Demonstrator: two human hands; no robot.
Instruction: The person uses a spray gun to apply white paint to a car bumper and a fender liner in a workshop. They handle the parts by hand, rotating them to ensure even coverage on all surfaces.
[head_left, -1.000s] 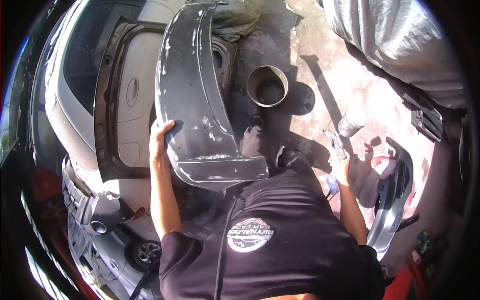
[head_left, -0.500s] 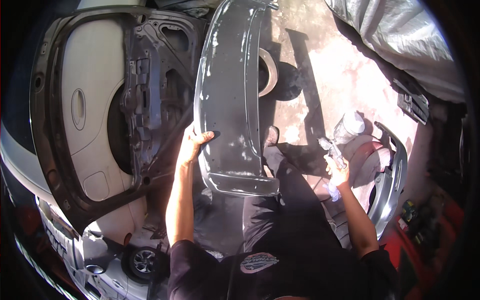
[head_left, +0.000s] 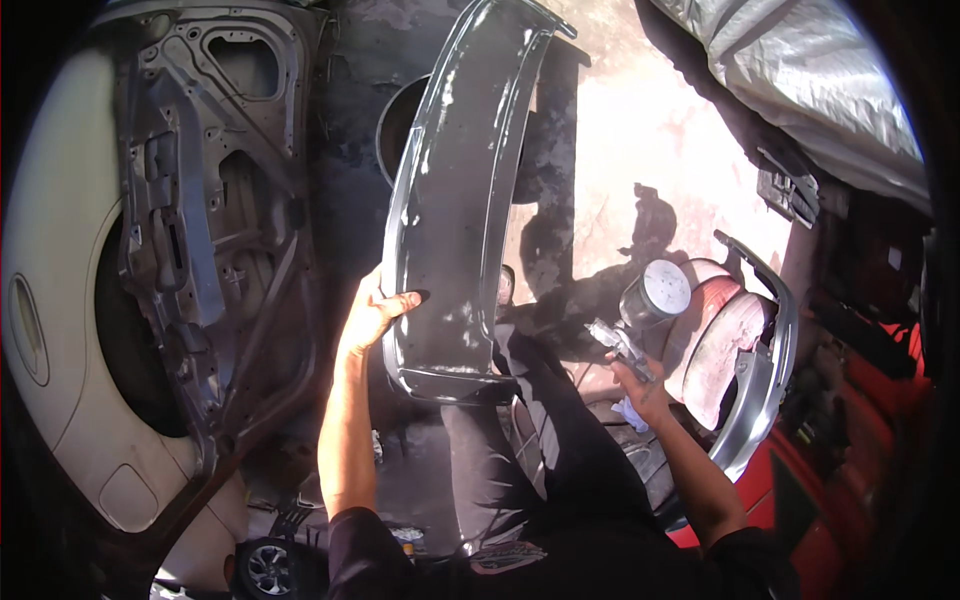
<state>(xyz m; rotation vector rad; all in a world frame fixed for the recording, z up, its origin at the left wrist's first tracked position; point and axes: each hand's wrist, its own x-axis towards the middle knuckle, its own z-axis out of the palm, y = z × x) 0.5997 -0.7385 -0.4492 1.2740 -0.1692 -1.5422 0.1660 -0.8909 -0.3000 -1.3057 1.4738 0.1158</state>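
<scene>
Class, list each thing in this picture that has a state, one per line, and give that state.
Grey body panel: held up on end, surface glossy.
Left hand: gripping the panel's left edge.
Right hand: closed on the spray gun.
Spray gun: held, cup on top with lid on.
Car door shell: stripped, inner frame showing.
Silver cover: draped over something at the upper right.

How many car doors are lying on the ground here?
1: a stripped car door lies left of the grey body panel the left hand holds. Others may be hidden.
</scene>
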